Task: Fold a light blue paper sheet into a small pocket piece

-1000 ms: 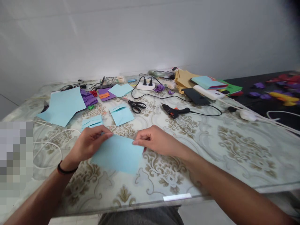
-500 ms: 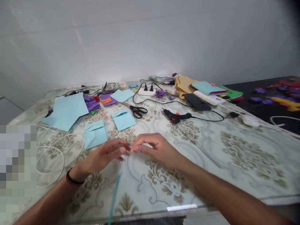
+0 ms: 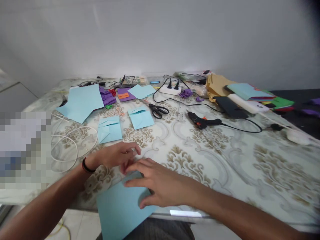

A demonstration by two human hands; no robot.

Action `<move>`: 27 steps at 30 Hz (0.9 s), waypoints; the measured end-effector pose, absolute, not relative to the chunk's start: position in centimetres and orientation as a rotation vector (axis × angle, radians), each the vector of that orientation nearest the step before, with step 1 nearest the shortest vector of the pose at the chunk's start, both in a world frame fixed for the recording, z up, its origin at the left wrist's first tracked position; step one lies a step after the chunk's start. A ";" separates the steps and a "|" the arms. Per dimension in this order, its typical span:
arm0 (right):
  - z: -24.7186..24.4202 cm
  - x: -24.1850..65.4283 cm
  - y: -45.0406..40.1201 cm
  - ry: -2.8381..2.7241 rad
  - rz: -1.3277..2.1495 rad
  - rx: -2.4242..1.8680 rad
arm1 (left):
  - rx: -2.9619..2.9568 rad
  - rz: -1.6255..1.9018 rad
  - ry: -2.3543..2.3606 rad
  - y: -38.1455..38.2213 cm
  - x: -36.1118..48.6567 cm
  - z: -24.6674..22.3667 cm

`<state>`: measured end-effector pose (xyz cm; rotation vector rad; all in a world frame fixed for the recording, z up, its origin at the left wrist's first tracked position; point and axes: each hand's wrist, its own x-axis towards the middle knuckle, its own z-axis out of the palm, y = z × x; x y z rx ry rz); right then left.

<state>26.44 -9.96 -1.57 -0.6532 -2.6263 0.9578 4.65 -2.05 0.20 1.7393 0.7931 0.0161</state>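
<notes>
A light blue sheet of paper lies at the table's front edge and hangs partly over it. My right hand is over the sheet's upper right part, fingers spread. My left hand, with a dark band on its wrist, is just beyond the sheet's far edge; its fingers are bent, and their tips are partly hidden near my right hand. Two folded light blue paper pieces, one on the left and one on the right, lie beyond my hands.
Black scissors and a black glue gun lie farther back. Behind them are a white power strip, cables, a large blue sheet, purple strips and stacked coloured paper. A white cable loops at left.
The blue sheet, earlier a thin edge-on strip below my hands, now shows its broad face. My right hand has come nearer and spread its fingers over it. The view has shifted.
</notes>
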 end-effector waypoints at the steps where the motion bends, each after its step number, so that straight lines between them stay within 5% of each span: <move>1: -1.8 26.3 -10.0 -2.671 0.920 -0.646 | 1.743 0.023 0.826 -1.9 4.5 0.3; 15: -1.1 27.2 -9.3 -2.623 0.964 -1.203 | 2.134 0.396 1.120 -0.6 4.3 0.3; 27: 0.4 27.0 -11.4 -2.718 0.841 -1.428 | 2.597 -0.061 0.682 -4.2 4.7 0.5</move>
